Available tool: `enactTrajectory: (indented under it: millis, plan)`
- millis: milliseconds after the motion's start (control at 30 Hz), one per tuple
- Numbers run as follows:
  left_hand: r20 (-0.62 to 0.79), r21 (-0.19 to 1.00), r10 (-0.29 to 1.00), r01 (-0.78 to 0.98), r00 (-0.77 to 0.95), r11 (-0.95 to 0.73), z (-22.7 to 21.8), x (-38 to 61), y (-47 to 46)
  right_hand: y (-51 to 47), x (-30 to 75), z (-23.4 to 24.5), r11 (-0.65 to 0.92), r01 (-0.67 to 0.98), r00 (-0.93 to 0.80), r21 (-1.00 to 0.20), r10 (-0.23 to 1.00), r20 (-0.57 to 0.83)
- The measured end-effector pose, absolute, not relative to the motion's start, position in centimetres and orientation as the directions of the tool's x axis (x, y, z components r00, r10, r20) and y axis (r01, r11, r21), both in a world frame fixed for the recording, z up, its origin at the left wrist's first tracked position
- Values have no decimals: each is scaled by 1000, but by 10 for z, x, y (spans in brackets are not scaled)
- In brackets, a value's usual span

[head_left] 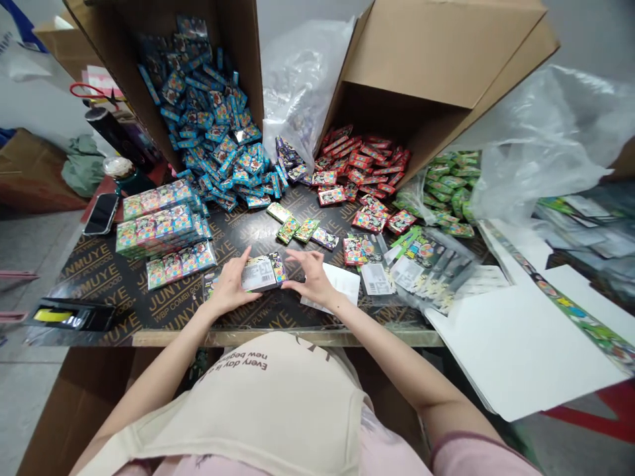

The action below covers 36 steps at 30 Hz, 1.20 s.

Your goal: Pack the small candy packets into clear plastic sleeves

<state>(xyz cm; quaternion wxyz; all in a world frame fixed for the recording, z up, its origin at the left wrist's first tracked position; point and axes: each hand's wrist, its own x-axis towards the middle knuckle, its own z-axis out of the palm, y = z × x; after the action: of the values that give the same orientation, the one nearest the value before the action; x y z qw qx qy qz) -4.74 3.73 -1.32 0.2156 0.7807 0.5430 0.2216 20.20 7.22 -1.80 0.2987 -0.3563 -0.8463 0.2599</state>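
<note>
On the black table just in front of me, a small flat pack [260,274] with a grey barcode label and a colourful end lies between my hands. My left hand [229,283] grips its left end, thumb at the near edge and a finger at the far edge. At the right end, the thumb and fingertips of my right hand [313,280] close on the pack's corners. Beyond it are several loose small green packets [306,230] and a purple one [325,238]. White card [347,284] lies partly under my right hand.
Wrapped bundles [159,228] are stacked left, near a tape dispenser [72,314] and phone [101,214]. Cardboard boxes spill blue packets [213,132] and red packets [367,162]. Green packets [449,185], printed sleeves [431,261] and white sheets [526,357] are at right.
</note>
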Motion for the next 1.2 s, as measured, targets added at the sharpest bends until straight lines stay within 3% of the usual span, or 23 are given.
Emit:
enactTrajectory:
  millis: [100, 167, 267, 333, 433, 500, 567, 667, 767, 867, 1067, 1133, 1200]
  plan:
    - [106, 589, 951, 752, 292, -296, -18, -48, 39, 75, 198, -18, 608, 408, -628, -681, 728, 274]
    - [72, 569, 955, 774, 288, -277, -23, -48, 39, 95, 202, -21, 579, 524, -555, -625, 788, 266]
    - [-8, 510, 950, 818, 312, -265, -29, -46, 40, 141, 219, -30, 413, 778, -340, -473, 910, 236]
    - [-43, 489, 948, 834, 316, -256, -30, -43, 41, 166, 229, -34, 317, 833, -272, -454, 948, 164]
    - [-5, 600, 983, 787, 181, -142, -22, -31, 45, 172, 228, -29, 341, 793, -260, -504, 939, 226]
    - [-27, 799, 999, 601, 26, 6, -14, -18, 48, 155, 215, -18, 443, 737, -292, -510, 890, 351]
    - [-184, 949, 982, 255, -36, 187, -7, -4, 52, 130, 199, -6, 534, 679, -346, -504, 838, 421]
    - [-397, 901, 918, -196, -9, 387, 1, 9, 60, 97, 185, 7, 558, 648, -383, -518, 827, 411]
    - [-455, 850, 888, -329, -69, 411, 4, 6, 66, 79, 187, 13, 515, 615, -416, -597, 855, 309]
    - [-485, 837, 874, -313, -42, 449, 6, -1, 66, 72, 195, 17, 537, 530, -497, -657, 824, 272]
    - [-470, 859, 875, -165, 119, 484, 3, 1, 60, 72, 196, 18, 686, 358, -669, -633, 661, 339]
    - [-371, 928, 925, -9, 85, 373, -2, -5, 58, 76, 199, 12, 697, 388, -649, -603, 671, 359]
    - [-188, 934, 980, 319, 64, 159, -8, -16, 54, 81, 204, 4, 683, 483, -600, -548, 714, 362]
